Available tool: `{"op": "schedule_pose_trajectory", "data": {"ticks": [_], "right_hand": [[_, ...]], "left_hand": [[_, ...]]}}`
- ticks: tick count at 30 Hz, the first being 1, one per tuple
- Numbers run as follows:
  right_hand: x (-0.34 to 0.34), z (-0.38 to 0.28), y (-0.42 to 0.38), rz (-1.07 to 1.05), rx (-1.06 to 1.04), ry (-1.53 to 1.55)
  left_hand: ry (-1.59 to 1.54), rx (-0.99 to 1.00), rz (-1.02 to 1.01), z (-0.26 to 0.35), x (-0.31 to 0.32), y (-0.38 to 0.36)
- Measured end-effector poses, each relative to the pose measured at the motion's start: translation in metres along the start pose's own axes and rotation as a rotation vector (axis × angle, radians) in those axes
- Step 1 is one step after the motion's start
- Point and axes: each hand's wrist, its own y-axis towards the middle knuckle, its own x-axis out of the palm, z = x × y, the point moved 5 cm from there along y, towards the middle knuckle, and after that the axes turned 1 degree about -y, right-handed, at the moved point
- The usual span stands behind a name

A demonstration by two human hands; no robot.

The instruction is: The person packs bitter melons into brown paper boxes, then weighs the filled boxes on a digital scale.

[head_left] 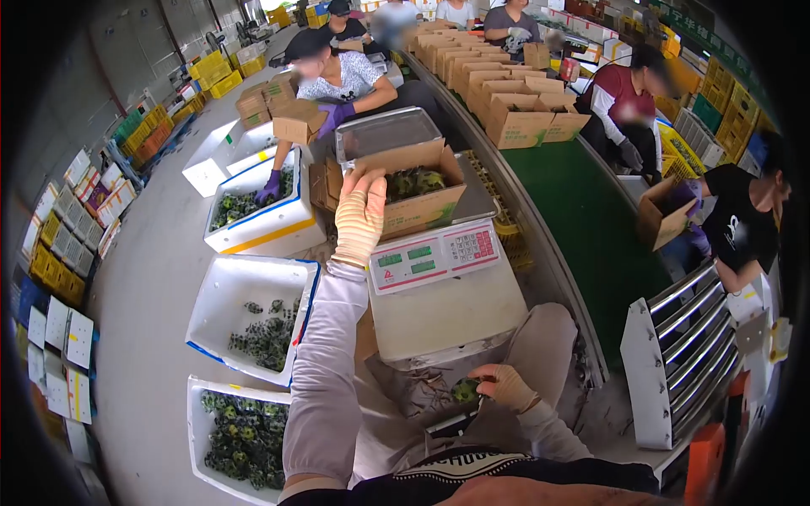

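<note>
My left hand (360, 216), in a pale glove, reaches forward to the near edge of an open cardboard box (415, 196) that holds dark green fruit. The box stands on a white weighing scale (439, 278) with a green display. My right hand (504, 387), also gloved, is low near my lap and grips a small green fruit (465, 390).
White foam crates (221, 297) (200, 415) of green fruit lie on the floor at my left. A person in purple gloves works at another crate (253, 221). A green conveyor belt (582, 211) carries cardboard boxes (516, 118) on the right, with other people beside it. A roller rack (685, 346) stands at right.
</note>
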Motion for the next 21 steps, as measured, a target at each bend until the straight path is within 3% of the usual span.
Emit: {"op": "schedule_pose_trajectory", "data": {"ticks": [3, 6, 9, 10, 11, 12, 13, 14, 17, 19, 21], "right_hand": [[0.014, -0.012, 0.006, -0.045, -0.063, -0.122], [0.032, -0.019, 0.011, -0.094, -0.113, -0.177], [0.051, -0.026, 0.012, -0.096, -0.104, 0.058], [0.057, -0.025, 0.011, -0.124, -0.057, 0.125], [0.061, -0.025, 0.012, -0.153, -0.008, 0.186], [0.065, -0.027, 0.013, -0.153, -0.002, 0.183], [0.069, -0.028, 0.015, -0.130, 0.031, 0.278], [0.073, -0.030, 0.017, -0.108, 0.063, 0.370], [0.080, -0.038, 0.022, -0.118, 0.084, 0.421], [0.087, -0.045, 0.027, -0.151, 0.064, 0.382], [0.098, -0.047, 0.028, -0.274, 0.129, 0.385]], "left_hand": [[-0.126, -0.066, 0.015, 0.030, -0.034, -0.016], [-0.304, -0.270, 0.002, 0.024, -0.056, -0.089], [-0.614, -0.702, -0.188, 0.024, -0.057, -0.205], [-0.458, -0.793, -0.428, 0.039, -0.061, -0.234], [-0.544, -0.903, -0.507, 0.057, -0.066, -0.255], [-0.827, -1.021, -0.487, 0.066, -0.066, -0.287], [-0.766, -0.872, -0.589, 0.084, -0.069, -0.293], [-1.011, -0.932, -0.684, 0.095, -0.069, -0.304], [-1.030, -1.089, -0.573, 0.113, -0.071, -0.322], [-0.862, -1.336, -0.504, 0.104, -0.075, -0.335], [-0.911, -1.384, -0.391, 0.102, -0.081, -0.334]]}}
